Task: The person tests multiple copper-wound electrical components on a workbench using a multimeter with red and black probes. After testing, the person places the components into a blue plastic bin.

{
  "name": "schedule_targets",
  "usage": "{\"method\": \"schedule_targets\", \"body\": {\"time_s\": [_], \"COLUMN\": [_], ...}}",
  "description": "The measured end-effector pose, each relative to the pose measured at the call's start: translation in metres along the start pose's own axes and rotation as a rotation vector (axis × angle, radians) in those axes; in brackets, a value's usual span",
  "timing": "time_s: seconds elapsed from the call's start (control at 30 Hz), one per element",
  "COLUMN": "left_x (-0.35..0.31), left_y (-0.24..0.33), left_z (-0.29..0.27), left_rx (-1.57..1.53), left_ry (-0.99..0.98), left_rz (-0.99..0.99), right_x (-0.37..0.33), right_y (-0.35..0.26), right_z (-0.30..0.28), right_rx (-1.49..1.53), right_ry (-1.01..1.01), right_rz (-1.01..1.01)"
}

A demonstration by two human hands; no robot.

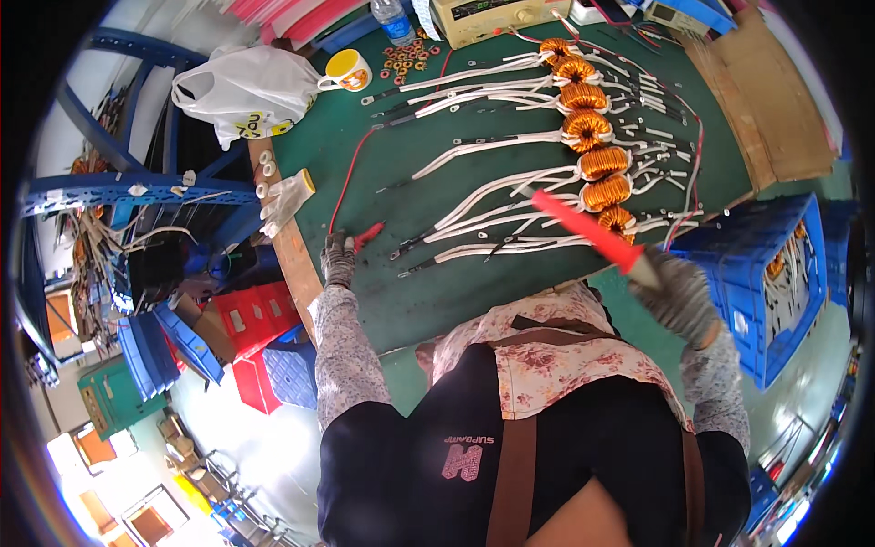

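Observation:
My left hand [338,262], in a grey glove, rests on the green tabletop [365,310] with its fingers closed at the rear of a red clip [369,235]. A thin red wire [351,178] runs up from those fingers. My right hand [676,296], also gloved, grips a red probe-like rod [583,226], raised and blurred, its thin pale tip pointing up-left over the white leads. Copper-wound toroid coils [603,164] stand in a column right of the middle. Their white sleeved leads [492,193] stretch left and end in metal lugs. Shorter leads spread to the right.
A beige instrument [497,20], a bottle [392,20], small rings [401,64] and a yellow-white mug [346,70] stand at the back. A white plastic bag [246,91] lies at the left corner. A blue crate [752,292] of coils is at the right, below cardboard [775,100].

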State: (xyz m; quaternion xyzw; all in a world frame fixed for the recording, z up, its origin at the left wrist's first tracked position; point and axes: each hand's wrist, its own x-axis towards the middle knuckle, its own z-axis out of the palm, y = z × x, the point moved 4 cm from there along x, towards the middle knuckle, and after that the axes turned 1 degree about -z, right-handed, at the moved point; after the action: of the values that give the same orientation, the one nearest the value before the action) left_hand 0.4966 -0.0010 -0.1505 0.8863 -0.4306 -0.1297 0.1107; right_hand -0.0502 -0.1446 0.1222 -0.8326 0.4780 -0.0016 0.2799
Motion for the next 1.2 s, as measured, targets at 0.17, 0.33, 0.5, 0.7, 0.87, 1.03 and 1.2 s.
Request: {"method": "schedule_targets", "body": {"time_s": [0.17,0.33,0.5,0.7,0.87,1.03,1.2], "left_x": [-0.004,-0.012,-0.021,-0.048,-0.065,-0.057,-0.037], "left_y": [0.019,0.013,0.005,0.012,0.057,0.058,0.047], "left_z": [0.000,0.004,0.003,0.005,-0.026,-0.011,0.015], "left_rx": [-0.012,0.039,-0.515,-0.865,0.082,0.171,0.118], "left_ry": [-0.118,-0.099,-0.225,-0.311,-0.165,-0.113,-0.248], "left_rz": [0.148,0.193,0.084,0.020,0.444,0.372,0.314], "right_x": [-0.005,-0.009,-0.008,-0.007,-0.003,-0.001,0.000], "right_y": [-0.024,-0.025,-0.025,-0.023,-0.029,-0.030,-0.037], "right_z": [0.087,0.128,0.150,0.164,0.160,0.166,0.157], "right_rx": [0.040,0.117,0.076,0.038,0.007,-0.012,-0.023], "right_ry": [-0.183,-0.147,-0.166,-0.171,-0.194,-0.205,-0.250], "right_rz": [0.079,0.162,0.171,0.154,0.129,0.107,0.147]}}
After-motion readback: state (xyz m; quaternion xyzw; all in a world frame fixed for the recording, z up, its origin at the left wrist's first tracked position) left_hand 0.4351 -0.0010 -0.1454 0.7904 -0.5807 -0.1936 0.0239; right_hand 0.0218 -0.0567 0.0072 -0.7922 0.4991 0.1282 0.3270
